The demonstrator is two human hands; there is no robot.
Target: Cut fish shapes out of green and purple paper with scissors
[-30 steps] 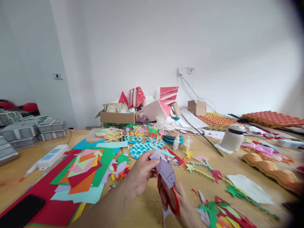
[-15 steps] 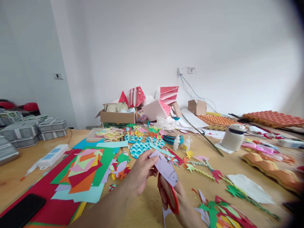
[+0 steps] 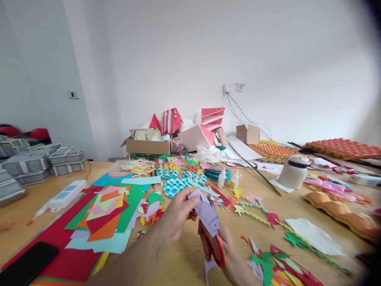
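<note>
A lilac paper fish cut-out [image 3: 207, 212] is pinched at its upper-left end by the left hand [image 3: 176, 218], thumb on top, fingers curled under. It is held above the wooden table [image 3: 184, 258], approx. at centre-bottom of the view, tilted down to the right. Red-handled scissors [image 3: 216, 248] are gripped by the right hand [image 3: 222, 248], fingers through the loops; the blades are hidden behind the fish, so open or closed can't be told. A lilac offcut [image 3: 208, 268] lies on the table just below the scissors. To the left, a stack of coloured paper sheets [image 3: 104, 216] is spread out, w/ a black phone [image 3: 28, 264] near the front edge. Blue wave-pattern discs [image 3: 175, 186] and two glue bottles [image 3: 228, 179] are seen beyond the hands.
</note>
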